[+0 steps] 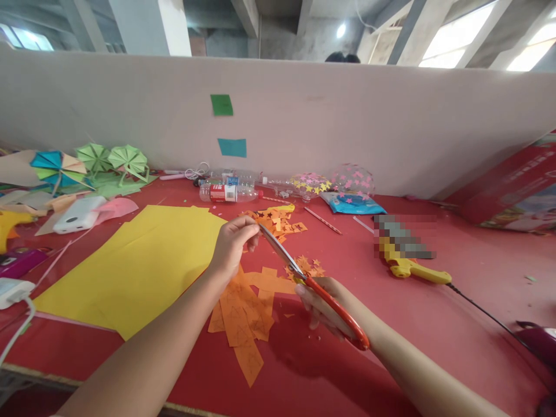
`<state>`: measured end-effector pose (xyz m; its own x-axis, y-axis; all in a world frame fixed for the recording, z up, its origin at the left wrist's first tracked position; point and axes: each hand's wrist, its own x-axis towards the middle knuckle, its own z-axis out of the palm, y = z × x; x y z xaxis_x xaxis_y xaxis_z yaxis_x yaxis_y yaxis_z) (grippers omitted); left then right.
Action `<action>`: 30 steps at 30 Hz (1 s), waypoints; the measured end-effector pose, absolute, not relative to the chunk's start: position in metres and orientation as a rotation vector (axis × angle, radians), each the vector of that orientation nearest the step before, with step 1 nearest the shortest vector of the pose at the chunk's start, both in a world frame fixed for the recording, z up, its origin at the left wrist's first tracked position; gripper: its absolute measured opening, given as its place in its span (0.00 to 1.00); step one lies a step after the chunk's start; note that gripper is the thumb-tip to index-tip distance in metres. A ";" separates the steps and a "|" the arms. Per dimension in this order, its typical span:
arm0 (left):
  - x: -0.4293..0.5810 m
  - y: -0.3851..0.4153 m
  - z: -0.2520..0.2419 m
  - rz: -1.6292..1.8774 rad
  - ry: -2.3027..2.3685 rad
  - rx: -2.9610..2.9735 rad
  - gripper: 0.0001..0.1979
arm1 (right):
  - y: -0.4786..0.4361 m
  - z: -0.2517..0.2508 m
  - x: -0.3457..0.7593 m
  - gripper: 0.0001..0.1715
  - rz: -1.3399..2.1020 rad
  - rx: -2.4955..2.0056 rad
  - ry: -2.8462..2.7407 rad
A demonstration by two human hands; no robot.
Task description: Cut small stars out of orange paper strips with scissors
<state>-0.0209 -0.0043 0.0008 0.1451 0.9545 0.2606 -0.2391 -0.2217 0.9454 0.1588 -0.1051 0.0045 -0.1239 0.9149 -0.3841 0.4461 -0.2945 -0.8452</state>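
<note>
My right hand (321, 301) is wrapped round the orange-red handle of a pair of scissors (282, 252). The blades look closed and point up and left. At their tip, the thumb and fingers of my left hand (237, 240) are pinched together; what they hold, if anything, I cannot make out. Below the hands lie orange paper strips (243, 318) with star outlines drawn on them. Cut orange stars (310, 266) are heaped just behind the right hand. Farther back, a pile of orange scraps (275, 223) spreads over the red table (313, 370).
Yellow sheets (130, 266) cover the table at left, near folded paper umbrellas (128, 159) and a white device (80, 214). Plastic bottles (230, 193), star-printed balloons (354, 180) and a blue packet (354, 202) line the partition. A corded yellow glue gun (412, 269) lies at right.
</note>
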 end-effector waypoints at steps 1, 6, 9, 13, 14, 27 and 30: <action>-0.021 -0.004 0.001 1.345 0.791 1.291 0.07 | -0.105 0.004 0.159 0.29 1.407 -1.709 -1.512; -0.021 -0.004 0.001 1.333 0.794 1.279 0.07 | -0.105 0.004 0.160 0.29 1.412 -1.689 -1.535; -0.021 -0.004 0.001 1.330 0.800 1.277 0.07 | -0.105 0.004 0.160 0.28 1.396 -1.677 -1.528; -0.021 -0.004 0.000 1.331 0.814 1.266 0.07 | -0.104 0.003 0.160 0.27 1.415 -1.706 -1.525; -0.021 -0.005 0.000 1.332 0.816 1.264 0.07 | -0.103 0.003 0.160 0.27 1.429 -1.711 -1.523; -0.021 -0.005 0.003 1.325 0.822 1.265 0.08 | -0.104 0.003 0.161 0.30 1.387 -1.689 -1.541; -0.021 -0.005 0.002 1.327 0.814 1.264 0.08 | -0.104 0.001 0.161 0.30 1.379 -1.689 -1.548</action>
